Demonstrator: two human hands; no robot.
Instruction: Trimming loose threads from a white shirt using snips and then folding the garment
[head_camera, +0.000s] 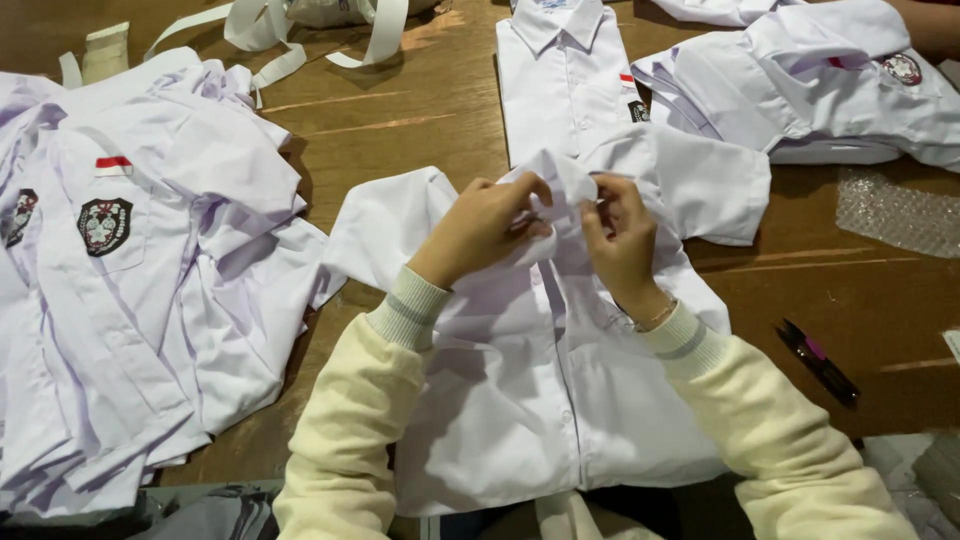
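A white shirt (530, 400) lies flat on the brown table (400, 110), front side up, right in front of the person. Both hands are up at its neck. The left hand (480, 225) pinches the cloth near the collar (560, 175), fingers bent tight around it. The right hand (620, 235) pinches the other side of the same spot, thumb and fingers closed on the cloth. The two hands almost touch — so it looks like the top button is being done up, or the collar is being set straight. The button itself hides under the fingers, so I cannot say which.

The buttons (566, 415) lower down look closed. The job seems to be at the very top of the shirt. The next move likely needs small, careful finger work, with the cloth held still so the collar stays even.

To the left sits a messy pile (130, 300) of more white shirts, one with a dark badge (104, 225). Past the hands lies a neat shirt (560, 80), collar up. To its right is another loose shirt (820, 90) with a round badge.

There is no box or bin to look into — only a sheet of bubble wrap (895, 210) at the right edge and white strips (270, 40) at the top. A dark pen (820, 362) with a pink band lies near the right sleeve (780, 450).
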